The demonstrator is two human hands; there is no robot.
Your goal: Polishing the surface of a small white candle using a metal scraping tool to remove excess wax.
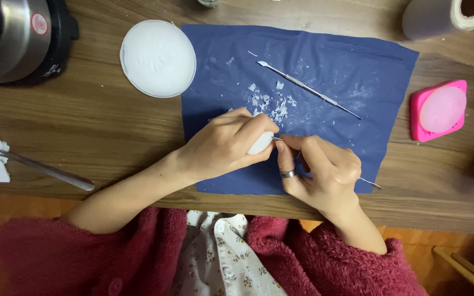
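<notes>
Two hands meet over the near edge of the blue cloth (325, 60): the left hand (223, 145) cups a small white lump (261, 143), probably light, soft, crumbly; the right hand (325, 172) pinches a thin metal tool (370, 182) against it.

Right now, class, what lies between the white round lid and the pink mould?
In the head view, the blue cloth, with white shavings and a metal carving tool.

Navy cloth (330, 71) flecked with white shavings (270, 101), white disc (158, 57), pink mould (439, 109), silver tool (308, 89), brown wood-grain table (83, 131), crimson fuzzy sleeves (56, 252), floral white shirt (223, 257).
</notes>
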